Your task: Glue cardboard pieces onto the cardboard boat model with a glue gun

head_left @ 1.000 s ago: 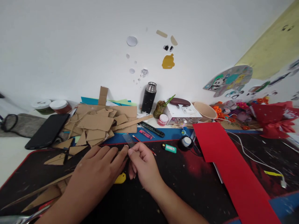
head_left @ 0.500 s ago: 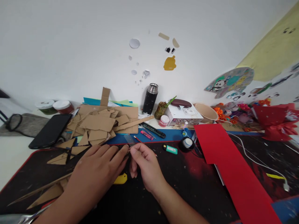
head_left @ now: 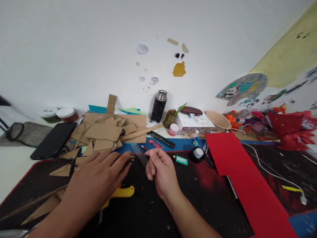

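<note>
Since the earlier frame the right hand has drawn away to the right, opening a gap from the left hand, and more of the yellow-handled tool shows. From the left: two round jars with white lids, one flat black rectangular device, then one heap of torn brown cardboard scraps (overlapping too much to count). In front of it, the left hand's fingers lie pressed together, forefinger and thumb pinching one small brown cardboard piece; its visible end points right and slightly away, but its long axis is hidden. Below that hand, the tool's one handle end points right. One clear flat ruler slants from far left to near right, partly behind the right hand, whose fingers are curled, thumb against forefinger; whether they pinch anything, I cannot tell. Farther right, one teal lighter and one long red card.
</note>
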The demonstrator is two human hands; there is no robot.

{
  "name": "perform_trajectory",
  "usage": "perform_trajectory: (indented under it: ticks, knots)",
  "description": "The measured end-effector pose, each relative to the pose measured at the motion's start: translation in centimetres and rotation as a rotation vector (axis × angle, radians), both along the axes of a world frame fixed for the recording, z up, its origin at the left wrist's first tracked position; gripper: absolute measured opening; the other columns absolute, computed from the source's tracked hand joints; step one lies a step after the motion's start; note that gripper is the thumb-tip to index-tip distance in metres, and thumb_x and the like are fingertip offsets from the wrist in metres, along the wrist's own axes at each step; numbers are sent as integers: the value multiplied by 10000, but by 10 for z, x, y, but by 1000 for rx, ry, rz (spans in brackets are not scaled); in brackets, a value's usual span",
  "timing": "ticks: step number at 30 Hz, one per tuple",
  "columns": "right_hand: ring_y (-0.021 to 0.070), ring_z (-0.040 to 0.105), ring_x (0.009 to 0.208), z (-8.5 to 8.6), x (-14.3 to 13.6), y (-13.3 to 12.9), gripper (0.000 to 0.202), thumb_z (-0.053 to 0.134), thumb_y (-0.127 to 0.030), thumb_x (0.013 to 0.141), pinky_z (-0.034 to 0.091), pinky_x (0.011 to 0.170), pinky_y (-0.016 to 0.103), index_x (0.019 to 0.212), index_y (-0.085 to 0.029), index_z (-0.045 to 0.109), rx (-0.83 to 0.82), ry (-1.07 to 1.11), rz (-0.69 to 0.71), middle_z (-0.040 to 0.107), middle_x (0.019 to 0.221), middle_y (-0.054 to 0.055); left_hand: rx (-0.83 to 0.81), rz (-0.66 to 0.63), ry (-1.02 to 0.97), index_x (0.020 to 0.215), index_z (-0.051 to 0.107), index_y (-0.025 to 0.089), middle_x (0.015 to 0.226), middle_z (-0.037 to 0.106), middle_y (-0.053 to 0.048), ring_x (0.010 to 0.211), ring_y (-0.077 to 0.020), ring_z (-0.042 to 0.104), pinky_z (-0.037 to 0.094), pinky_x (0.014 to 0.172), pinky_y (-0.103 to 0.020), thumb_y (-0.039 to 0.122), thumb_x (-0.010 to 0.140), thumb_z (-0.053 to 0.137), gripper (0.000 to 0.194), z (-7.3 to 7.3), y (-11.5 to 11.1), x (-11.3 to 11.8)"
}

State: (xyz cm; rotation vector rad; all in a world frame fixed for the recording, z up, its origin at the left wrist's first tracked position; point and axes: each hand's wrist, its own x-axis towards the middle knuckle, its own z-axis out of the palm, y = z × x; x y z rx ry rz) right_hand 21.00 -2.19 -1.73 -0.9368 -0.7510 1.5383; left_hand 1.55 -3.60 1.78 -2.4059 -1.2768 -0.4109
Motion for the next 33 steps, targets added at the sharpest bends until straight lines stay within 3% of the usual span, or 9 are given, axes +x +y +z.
perform_trajectory:
  ticks: [3, 6, 12, 19, 26, 33]
  knots:
    - [50, 328, 346, 1, 4, 3, 476, 867, -607, 852, 226, 382, 182, 825, -180, 660, 28, 8, -49, 377, 440, -138, 0, 27, -12, 1176, 788, 172, 910, 816, -109, 811, -338, 751, 472, 761, -474, 282, 1098, 395, 416, 3, 2, -4]
    - [49, 282, 337, 0, 4, 0, 466, 836, -605, 888, 195, 369, 189, 801, -191, 640, 53, -9, -10, 359, 428, -139, -43, 34, -42, 1178, 793, 195, 971, 834, -118, 826, -331, 762, 500, 771, -471, 299, 1085, 429, 390, 2, 2, -7]
    - [63, 281, 333, 2, -5, -11, 566, 757, -724, 903, 201, 362, 204, 732, -224, 555, 85, -132, 119, 350, 417, -131, -163, 10, -216, 1173, 797, 223, 955, 834, -103, 857, -332, 777, 554, 789, -464, 346, 1039, 536, 318, -3, 3, -8]
    - [65, 297, 365, 5, -7, -13, 702, 688, -813, 905, 218, 394, 221, 596, -247, 412, 109, -255, 90, 374, 414, -93, -216, 4, -264, 1140, 791, 236, 940, 833, -73, 854, -300, 783, 574, 786, -429, 378, 1031, 566, 287, 0, 3, -8]
    - [89, 438, 376, -1, -6, -12, 640, 672, -801, 922, 316, 422, 212, 687, -218, 551, 94, -260, 214, 485, 448, -71, -231, -2, -268, 1140, 794, 237, 927, 829, -74, 837, -303, 788, 580, 746, -425, 377, 1028, 559, 295, 2, 4, -9]
    - [102, 595, 472, -9, -7, -11, 580, 665, -747, 948, 379, 453, 196, 846, -175, 669, 105, -259, 297, 661, 653, -11, -250, 15, -263, 1139, 801, 258, 947, 850, -81, 821, -294, 794, 582, 726, -414, 363, 1030, 527, 314, 5, 5, -9]
